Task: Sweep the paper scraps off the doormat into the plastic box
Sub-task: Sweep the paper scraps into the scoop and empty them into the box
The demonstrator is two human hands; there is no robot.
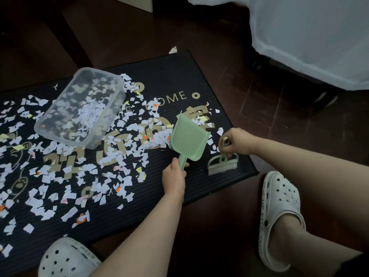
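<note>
Dark wooden floor [219,47] carries a black doormat [199,72] with gold lettering, and paper scraps [65,170] lie thick over most of it, thinning toward the right edge. The left hand [174,175] is curled round the handle of a green dustpan [188,136], which is tilted up on the mat near the right edge with a small heap of scraps against its left side. I judge it is set there to catch what gets swept in. The right hand [237,140] pinches the loop handle of a small brush [222,163], which stands on its bristles by the mat's near right corner, just beside the pan, ready for a short stroke toward it.

The plastic box [79,106] sits open on the far left part of the mat, already holding scraps and well apart from the pan. Each load must cross littered ground to reach it. One stray scrap [173,49] lies on the floor beyond the far edge. Two white clogs [279,212] flank the near edge, and a white cloth [309,37] hangs at the far right.
</note>
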